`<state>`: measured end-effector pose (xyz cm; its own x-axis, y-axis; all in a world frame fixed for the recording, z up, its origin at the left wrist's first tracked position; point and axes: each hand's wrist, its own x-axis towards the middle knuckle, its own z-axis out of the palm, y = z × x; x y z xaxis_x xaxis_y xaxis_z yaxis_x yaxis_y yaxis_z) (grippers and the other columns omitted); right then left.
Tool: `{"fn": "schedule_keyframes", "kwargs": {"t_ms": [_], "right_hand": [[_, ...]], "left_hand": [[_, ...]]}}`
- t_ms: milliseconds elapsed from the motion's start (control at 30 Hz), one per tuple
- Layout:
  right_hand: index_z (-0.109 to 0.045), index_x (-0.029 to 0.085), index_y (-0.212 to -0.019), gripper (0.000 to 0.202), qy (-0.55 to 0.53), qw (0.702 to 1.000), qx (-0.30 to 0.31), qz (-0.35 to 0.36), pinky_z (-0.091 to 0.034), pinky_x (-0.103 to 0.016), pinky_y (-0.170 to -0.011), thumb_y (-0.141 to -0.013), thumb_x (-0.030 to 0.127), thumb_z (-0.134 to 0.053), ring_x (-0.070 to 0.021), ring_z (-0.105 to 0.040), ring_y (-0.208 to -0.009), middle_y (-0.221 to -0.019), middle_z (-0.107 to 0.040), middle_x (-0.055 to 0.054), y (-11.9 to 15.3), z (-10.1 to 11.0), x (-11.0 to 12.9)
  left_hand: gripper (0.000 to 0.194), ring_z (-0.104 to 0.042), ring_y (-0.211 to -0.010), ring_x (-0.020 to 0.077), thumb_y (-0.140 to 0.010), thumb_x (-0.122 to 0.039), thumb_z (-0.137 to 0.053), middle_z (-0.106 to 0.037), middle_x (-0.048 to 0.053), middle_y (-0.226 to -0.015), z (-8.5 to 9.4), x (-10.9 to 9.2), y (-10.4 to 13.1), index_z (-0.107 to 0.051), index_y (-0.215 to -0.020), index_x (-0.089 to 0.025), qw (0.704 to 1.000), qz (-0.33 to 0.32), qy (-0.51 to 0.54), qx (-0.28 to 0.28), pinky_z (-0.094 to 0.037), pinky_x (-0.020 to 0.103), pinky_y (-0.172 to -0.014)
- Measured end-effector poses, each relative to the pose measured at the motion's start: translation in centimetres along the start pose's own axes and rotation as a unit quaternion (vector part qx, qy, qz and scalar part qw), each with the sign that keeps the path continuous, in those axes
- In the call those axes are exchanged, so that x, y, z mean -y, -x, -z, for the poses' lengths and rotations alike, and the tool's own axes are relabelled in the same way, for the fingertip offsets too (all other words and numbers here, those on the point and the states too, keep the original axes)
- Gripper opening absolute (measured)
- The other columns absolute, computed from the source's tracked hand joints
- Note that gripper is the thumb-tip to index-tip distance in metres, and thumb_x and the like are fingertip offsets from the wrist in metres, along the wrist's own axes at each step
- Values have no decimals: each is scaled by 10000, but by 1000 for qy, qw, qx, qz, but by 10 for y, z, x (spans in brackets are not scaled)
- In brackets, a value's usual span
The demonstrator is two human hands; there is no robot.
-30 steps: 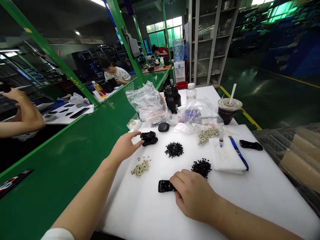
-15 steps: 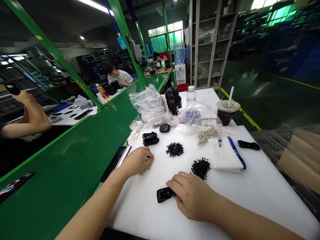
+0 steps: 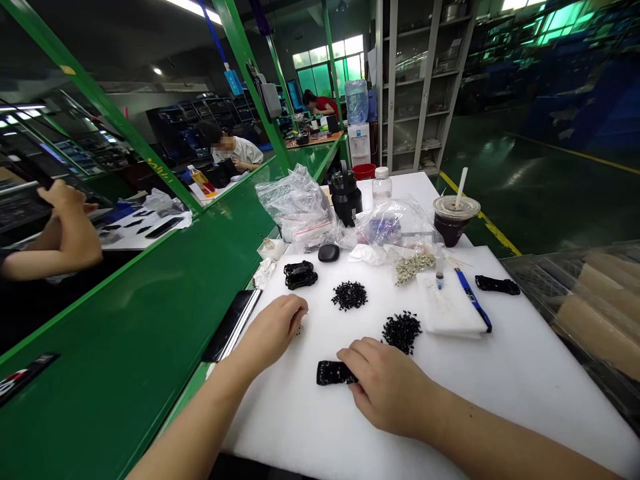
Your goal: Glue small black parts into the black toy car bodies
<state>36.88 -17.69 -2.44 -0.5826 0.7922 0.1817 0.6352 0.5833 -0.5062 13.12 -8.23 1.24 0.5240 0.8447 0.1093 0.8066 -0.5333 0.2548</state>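
Observation:
On the white tabletop (image 3: 300, 427), my right hand (image 3: 387, 383) has its fingers wrapped over the right end of a small black part (image 3: 333, 373), which lies flat. My left hand (image 3: 277, 325) is closed, fingertips together and pointing down beside a few small pale pieces (image 3: 299, 329); anything between them is hidden. One pile of small black pieces (image 3: 350, 295) lies beyond and between the hands. Another black pile (image 3: 402, 332) is just past my right hand. Stacked black parts (image 3: 300, 274) sit beyond my left hand.
A phone (image 3: 233, 325) lies left, by the green partition (image 3: 150, 307). Farther back are plastic bags (image 3: 297, 207), a black bottle (image 3: 346, 200) and a drink cup (image 3: 454, 217). To the right are a white cloth (image 3: 450, 310), a blue tool (image 3: 473, 300) and another black part (image 3: 497, 285).
My left hand has turned over the small pale pieces, hiding most of them. The black part under my right hand has shifted slightly and lies straighter. At left, a person's hand has moved.

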Motion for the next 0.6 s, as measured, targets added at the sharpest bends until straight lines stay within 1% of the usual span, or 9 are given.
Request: {"fn": "schedule_keyframes", "kwargs": {"t_ms": [67, 100, 200, 267, 433, 600], "right_hand": [[-554, 149, -1179, 324, -5, 1000, -2, -6, -480, -377, -785, -859, 139, -501, -239, -530, -912, -1029, -592, -87, -1, 0, 0], [-554, 150, -1181, 325, -7, 1000, -1, -8, -482, -377, -791, -860, 140, -505, -238, -532, -916, -1031, -591, -86, -1, 0, 0], [-558, 153, -1175, 320, -6, 1000, 2, -14, -485, -378, -798, -857, 146, -523, -238, -535, -925, -1037, -588, -85, -2, -1, 0], [-561, 158, -1179, 325, -7, 1000, 4, -20, -487, -377, -801, -856, 142, -530, -236, -536, -927, -1035, -586, -81, -2, -3, 0], [-566, 158, -1196, 341, -6, 1000, 6, -21, -495, -378, -784, -857, 143, -540, -233, -543, -918, -1033, -586, -77, -3, -3, -1], [-578, 147, -1183, 328, -1, 1000, 15, -19, -499, -374, -753, -856, 156, -558, -234, -547, -902, -1032, -588, -81, -4, 0, 0]], "left_hand": [[279, -583, -691, 173, -1003, -332, -361, -650, 30, -817, 2, -10, 17, -599, -914, -218, 998, 37, 55, 8, -478, 281, -619], [284, -580, -682, 165, -1005, -366, -375, -648, 18, -801, 3, -14, 25, -594, -893, -224, 992, 62, 105, 22, -475, 270, -610], [299, -572, -728, 169, -999, -419, -393, -626, 6, -798, 0, -25, 47, -576, -857, -231, 968, 115, 215, 49, -476, 275, -652], [286, -562, -754, 175, -995, -414, -400, -615, 7, -810, -4, -30, 57, -573, -858, -232, 962, 130, 235, 50, -464, 285, -677], [263, -531, -749, 172, -975, -393, -438, -597, 4, -791, -13, -33, 66, -610, -858, -232, 947, 156, 275, 61, -428, 281, -673], [240, -505, -702, 152, -940, -421, -526, -566, -7, -742, -19, -23, 67, -641, -872, -222, 934, 171, 309, 51, -434, 263, -643]]}}
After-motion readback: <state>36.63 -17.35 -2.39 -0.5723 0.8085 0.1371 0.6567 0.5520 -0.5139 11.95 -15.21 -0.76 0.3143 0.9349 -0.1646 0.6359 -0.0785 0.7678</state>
